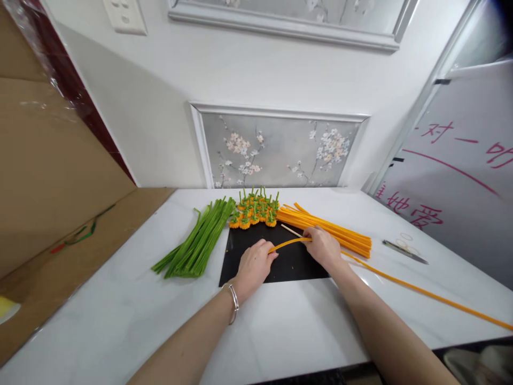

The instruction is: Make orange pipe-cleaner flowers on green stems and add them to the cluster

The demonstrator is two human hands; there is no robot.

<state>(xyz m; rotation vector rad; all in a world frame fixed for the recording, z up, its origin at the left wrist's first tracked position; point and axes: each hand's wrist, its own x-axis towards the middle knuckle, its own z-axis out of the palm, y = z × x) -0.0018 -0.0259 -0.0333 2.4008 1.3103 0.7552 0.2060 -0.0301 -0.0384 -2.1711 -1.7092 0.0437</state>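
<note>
An orange pipe cleaner (290, 242) arches slightly between my two hands above the black mat (288, 267). My left hand (255, 264), with a silver bangle at the wrist, pinches one end of it. My right hand (323, 246) is closed on it further along, and a long length trails to the right past my forearm. A thin pale stick (290, 230) reaches to the right fingers; whether they grip it I cannot tell. Behind the hands stands a cluster of small orange pieces with green stems (255, 208).
Green pipe cleaners (196, 240) lie bundled on the left, orange ones (328, 230) behind my right hand. Scissors (405, 252) and thin rings (406, 243) lie at the right. Cardboard (60, 160) borders the left side; a wall (160, 123) rises behind the white table (120, 321).
</note>
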